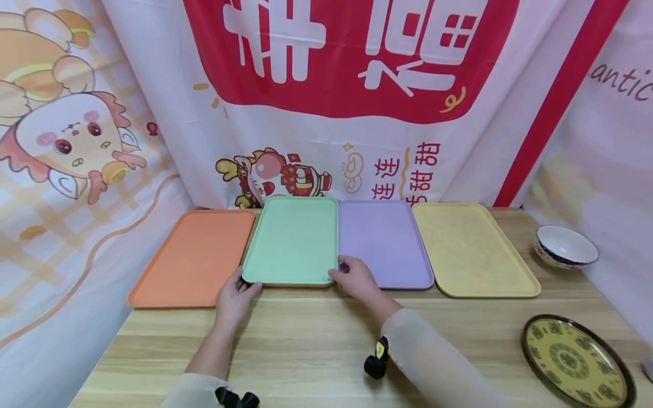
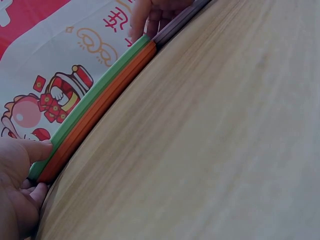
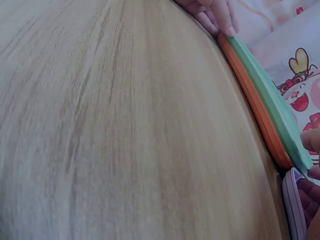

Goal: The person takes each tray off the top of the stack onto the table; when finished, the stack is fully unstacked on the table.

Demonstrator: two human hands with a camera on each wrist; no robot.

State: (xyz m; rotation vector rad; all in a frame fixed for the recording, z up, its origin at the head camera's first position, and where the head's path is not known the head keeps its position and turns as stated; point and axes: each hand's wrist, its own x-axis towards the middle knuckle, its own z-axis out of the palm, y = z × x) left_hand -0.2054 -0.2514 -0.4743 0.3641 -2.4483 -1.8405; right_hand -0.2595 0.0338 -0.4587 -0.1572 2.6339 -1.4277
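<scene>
A mint green tray (image 1: 293, 238) lies at the back of the wooden table (image 1: 316, 340), and an orange edge (image 2: 100, 117) shows right under its near rim. My left hand (image 1: 234, 294) pinches the green tray's near left corner, thumb on top of the rim (image 2: 95, 97). My right hand (image 1: 357, 277) grips the near right corner, where the green rim (image 3: 270, 92) meets the purple tray (image 1: 382, 243). In the right wrist view the orange layer (image 3: 252, 105) runs the whole length under the green one.
A separate orange tray (image 1: 196, 255) lies left of the green one and a yellow tray (image 1: 469, 249) sits right of the purple one. A white bowl (image 1: 566, 246) and a patterned yellow plate (image 1: 576, 360) stand at the right. Printed cloth hangs behind the table.
</scene>
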